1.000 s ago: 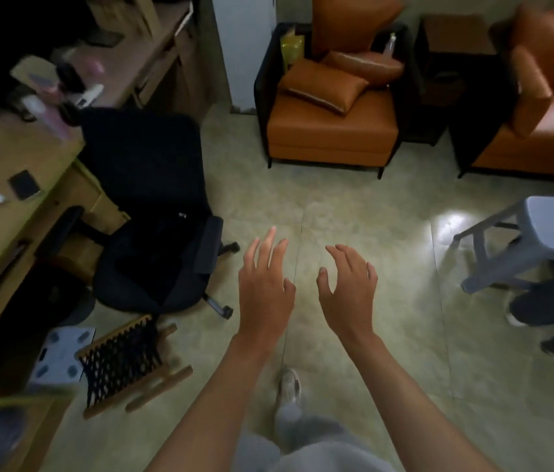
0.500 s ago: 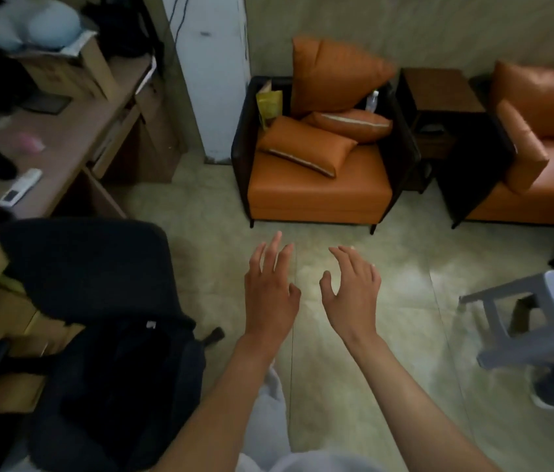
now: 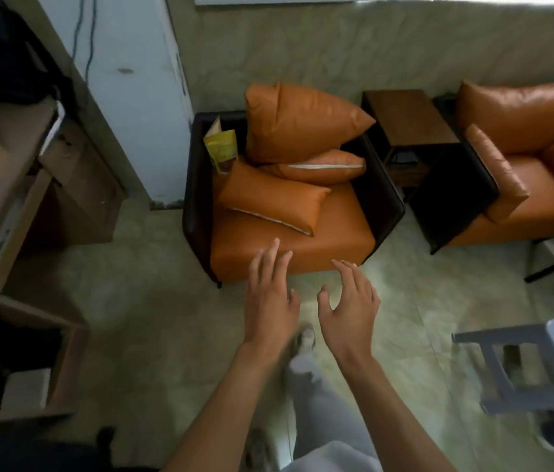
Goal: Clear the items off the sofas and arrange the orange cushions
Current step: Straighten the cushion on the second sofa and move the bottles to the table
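You saw the single sofa [image 3: 289,247] covered in smooth orange leather-like upholstery with a soft sheen, set in a dark, matt shell. Its cushions [image 3: 299,124] wore the same slightly glossy orange skin, two edged with pale piping. The yellow packet [image 3: 222,151] looked like printed foil or paper. The side table [image 3: 408,117] was dark, matt wood, the floor [image 3: 153,301] polished, mottled stone tile, and the grey stool [image 3: 541,366] matt plastic.

Three cushions [image 3: 279,199] are lying piled on the left armchair [image 3: 302,247], a packet [image 3: 222,153] standing behind them at its left arm. A side table [image 3: 408,117] is sitting between that armchair and the right sofa [image 3: 534,206].
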`<state>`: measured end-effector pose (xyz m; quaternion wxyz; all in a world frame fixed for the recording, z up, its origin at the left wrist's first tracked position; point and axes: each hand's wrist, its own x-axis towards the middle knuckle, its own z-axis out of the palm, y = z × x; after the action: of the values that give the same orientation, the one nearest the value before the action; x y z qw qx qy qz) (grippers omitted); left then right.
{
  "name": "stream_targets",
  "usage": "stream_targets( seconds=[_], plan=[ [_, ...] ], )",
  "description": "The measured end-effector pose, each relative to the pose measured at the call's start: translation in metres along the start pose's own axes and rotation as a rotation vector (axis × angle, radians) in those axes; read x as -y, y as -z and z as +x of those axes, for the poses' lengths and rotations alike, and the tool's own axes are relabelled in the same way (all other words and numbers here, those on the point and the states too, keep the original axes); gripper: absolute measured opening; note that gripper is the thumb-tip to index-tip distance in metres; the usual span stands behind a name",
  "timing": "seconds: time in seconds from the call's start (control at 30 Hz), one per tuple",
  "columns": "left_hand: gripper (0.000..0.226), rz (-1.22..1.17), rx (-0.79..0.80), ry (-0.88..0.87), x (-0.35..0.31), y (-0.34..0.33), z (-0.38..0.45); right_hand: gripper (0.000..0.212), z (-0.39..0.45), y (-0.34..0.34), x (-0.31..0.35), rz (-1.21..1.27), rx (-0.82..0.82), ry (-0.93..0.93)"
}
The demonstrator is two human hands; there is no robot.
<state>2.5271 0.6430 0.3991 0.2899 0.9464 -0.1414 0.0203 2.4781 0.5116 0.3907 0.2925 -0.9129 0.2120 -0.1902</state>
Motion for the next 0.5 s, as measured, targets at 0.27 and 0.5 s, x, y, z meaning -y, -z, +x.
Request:
stream_targets(
  seconds=[0.27,0.5],
  plan=[
    [0.07,0.052,-0.025,0.011,0.012,-0.025,0.216,0.05,0.211,-0.086,0.017,-0.006,0.061,0.033],
    [0.081,0.079,-0.073,0.118,0.025,-0.021,0.363,0.057,0.37,-0.142,0.054,-0.013,0.12,0.098]
  ],
)
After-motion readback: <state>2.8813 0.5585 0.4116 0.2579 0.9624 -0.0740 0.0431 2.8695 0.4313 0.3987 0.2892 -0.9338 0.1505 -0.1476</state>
